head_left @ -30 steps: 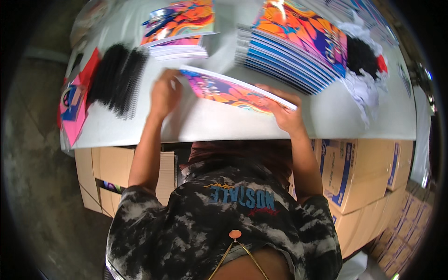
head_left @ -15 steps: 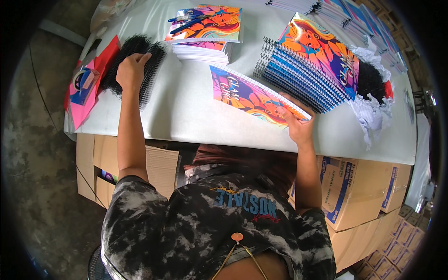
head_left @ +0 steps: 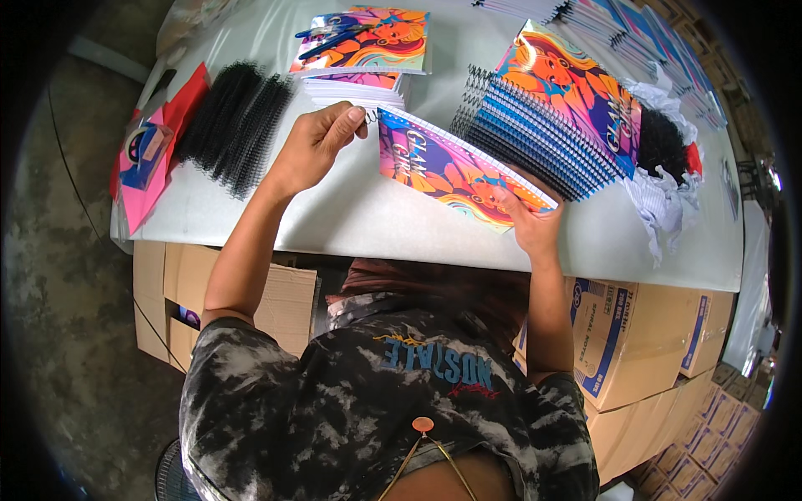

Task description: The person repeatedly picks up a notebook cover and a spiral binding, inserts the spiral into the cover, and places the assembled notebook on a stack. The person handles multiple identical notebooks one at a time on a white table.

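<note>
In my right hand (head_left: 535, 224) is a colourful notebook (head_left: 451, 171), gripped at its right end, its punched edge facing away from me. My left hand (head_left: 326, 138) is closed on a black spiral binding coil (head_left: 373, 118), whose short visible end meets the notebook's upper left corner; the rest of the coil is hidden by the fingers. To the left lies a pile of black spiral coils (head_left: 238, 125). Spiral-bound notebooks (head_left: 535, 138) are stacked in a row on the right, one with its illustrated cover (head_left: 576, 92) facing up.
Pliers (head_left: 338, 37) lie on a stack of unbound notebooks (head_left: 359, 88) at the back. Pink and red sheets with a tape roll (head_left: 149, 146) sit at the left edge. Crumpled white paper (head_left: 660, 209) surrounds a black bundle (head_left: 664, 142) on the right. Cardboard boxes (head_left: 635, 334) stand below the table (head_left: 401, 238).
My left hand has moved right from the coil pile to the notebook's left corner, bringing a coil with it. My right hand and the notebook have stayed almost still.
</note>
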Available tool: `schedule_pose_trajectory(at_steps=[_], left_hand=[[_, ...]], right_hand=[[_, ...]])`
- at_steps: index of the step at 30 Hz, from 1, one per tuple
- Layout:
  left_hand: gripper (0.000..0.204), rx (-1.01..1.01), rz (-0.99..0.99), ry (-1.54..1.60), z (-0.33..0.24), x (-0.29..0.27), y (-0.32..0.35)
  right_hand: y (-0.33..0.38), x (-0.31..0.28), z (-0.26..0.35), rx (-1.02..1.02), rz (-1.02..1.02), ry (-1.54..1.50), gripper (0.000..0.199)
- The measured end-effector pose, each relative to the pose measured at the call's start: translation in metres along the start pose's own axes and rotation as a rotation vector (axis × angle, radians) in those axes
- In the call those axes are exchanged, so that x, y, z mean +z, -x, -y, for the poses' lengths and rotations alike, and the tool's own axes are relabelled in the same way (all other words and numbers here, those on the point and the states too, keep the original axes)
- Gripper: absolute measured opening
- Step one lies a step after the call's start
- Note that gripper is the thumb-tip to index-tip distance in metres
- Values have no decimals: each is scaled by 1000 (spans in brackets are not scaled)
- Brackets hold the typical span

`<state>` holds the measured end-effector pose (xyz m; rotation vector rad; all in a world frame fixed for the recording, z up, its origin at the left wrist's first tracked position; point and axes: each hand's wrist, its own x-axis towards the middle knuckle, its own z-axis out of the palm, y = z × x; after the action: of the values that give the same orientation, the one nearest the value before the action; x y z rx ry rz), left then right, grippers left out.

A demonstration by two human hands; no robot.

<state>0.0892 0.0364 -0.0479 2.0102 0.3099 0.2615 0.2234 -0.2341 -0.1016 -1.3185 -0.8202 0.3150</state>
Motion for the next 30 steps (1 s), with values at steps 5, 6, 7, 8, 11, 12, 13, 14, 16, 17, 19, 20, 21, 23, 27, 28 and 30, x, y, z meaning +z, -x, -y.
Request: schedule_pose_trajectory(at_steps=[5, 6, 7, 8, 11, 12, 13, 14, 16, 17, 19, 20, 21, 23, 27, 28, 30], left_hand=[[40, -66, 10, 196, -11, 7, 8], [40, -88, 15, 200, -15, 14, 14], [39, -113, 16, 205, -19, 22, 21], [40, -185, 61, 299, -28, 29, 28], [35, -216, 13, 97, -47, 43, 39], [32, -211, 32, 31, -52, 36, 42], [28, -204, 53, -32, -58, 28, 43], [23, -158, 101, -201, -73, 21, 45], [12, 217, 246, -366, -91, 12, 50], [9, 364, 358, -505, -101, 8, 51], [9, 468, 299, -594, -111, 10, 54], [11, 519, 270, -639, -113, 11, 54], [13, 504, 142, -610, -112, 11, 51], [19, 469, -108, -545, -102, 7, 42], [30, 262, -186, -227, -60, 12, 18], [30, 83, -116, -19, -44, 20, 13], [29, -106, -1, 265, -18, 42, 7]], right_hand=[[8, 8, 5, 89, -42, 47, 25], [10, 14, 5, -74, -17, 149, 26], [11, 24, 6, -232, 14, 252, 28], [14, 34, 12, -353, 70, 377, 29], [37, 66, 20, -495, 186, 624, 43], [37, 68, 30, -452, 336, 586, 51], [33, 67, 44, -405, 485, 548, 59], [30, 61, 54, -411, 452, 573, 68], [10, 58, 69, -506, -1, 532, 65], [-1, 52, 76, -486, -27, 506, 61], [-18, 37, 87, -388, 125, 447, 51], [-9, 30, 84, -40, 161, 165, 35], [-9, 24, 84, -4, 115, 62, 20], [-3, 16, 76, -55, -106, 9, 17], [6, 7, 43, -124, -343, -168, 16], [10, 5, 27, -99, -351, -175, 16], [16, 3, 0, -53, -397, -233, 16]])
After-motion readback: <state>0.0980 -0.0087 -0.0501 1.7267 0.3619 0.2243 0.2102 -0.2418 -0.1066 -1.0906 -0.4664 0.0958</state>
